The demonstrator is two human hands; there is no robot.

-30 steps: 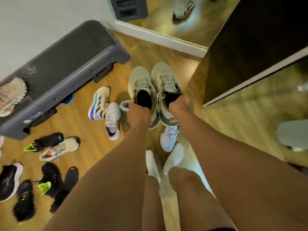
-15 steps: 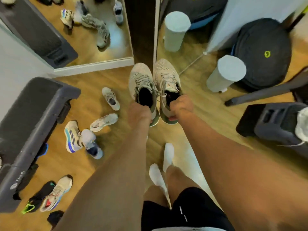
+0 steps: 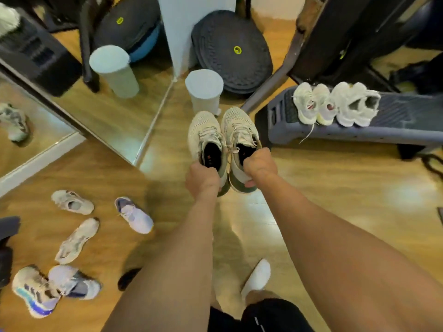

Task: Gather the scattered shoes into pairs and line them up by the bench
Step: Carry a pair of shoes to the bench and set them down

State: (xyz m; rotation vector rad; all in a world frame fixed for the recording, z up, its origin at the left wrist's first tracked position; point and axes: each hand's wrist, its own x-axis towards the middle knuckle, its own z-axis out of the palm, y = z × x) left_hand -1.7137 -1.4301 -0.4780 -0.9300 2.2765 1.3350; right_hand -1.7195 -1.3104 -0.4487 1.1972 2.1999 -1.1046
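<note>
- The left hand (image 3: 203,178) is curled tight round the heel of a beige shoe (image 3: 203,133) in the middle of the frame.
- The right hand (image 3: 260,166) grips the heel of its twin (image 3: 239,128), with fingers over the collar and the thumb under the green sole.
- Both are held up off the floor (image 3: 335,200), side by side and close together, toes pointing to the top of the frame.
- The bench (image 3: 359,137) sits at the right, just beside the held pair.
- White shoes (image 3: 335,104) stand in a row on the bench, one lace hanging over the front edge.
- Loose shoes (image 3: 76,240) lie scattered at lower left, five of them, pointing every which way.
- A white bin (image 3: 203,94) stands just above the held pair, with a dark disc (image 3: 232,58) leaning behind it.
- A mirror (image 3: 107,116) fills the upper left and reflects the bin.
- A socked foot (image 3: 256,276) shows at bottom centre.
</note>
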